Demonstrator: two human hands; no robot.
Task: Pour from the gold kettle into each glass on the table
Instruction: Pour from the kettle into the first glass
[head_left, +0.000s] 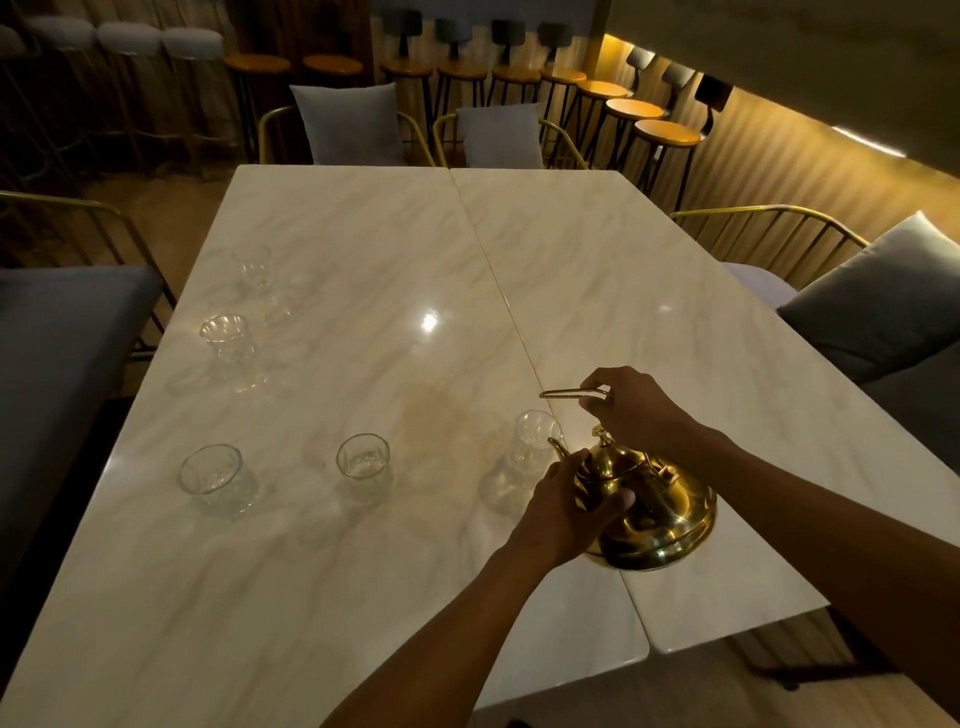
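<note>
The gold kettle (660, 512) is tipped to the left over the seam of the marble table (363, 249), spout toward a clear glass (535, 441). My right hand (636, 410) grips the kettle's thin wire handle above it. My left hand (566, 506) is pressed against the kettle's left side near the lid. More clear glasses stand to the left: one at the front middle (363, 462), one at the front left (213, 475), one further back (227, 338) and one at the far left back (253, 265). I cannot tell whether liquid is flowing.
Cushioned chairs with gold wire frames (769, 228) ring the table; a grey bench (57, 332) lies along the left side. Bar stools (667, 135) line the back wall. A faint yellowish stain (441, 415) marks the tabletop left of the kettle.
</note>
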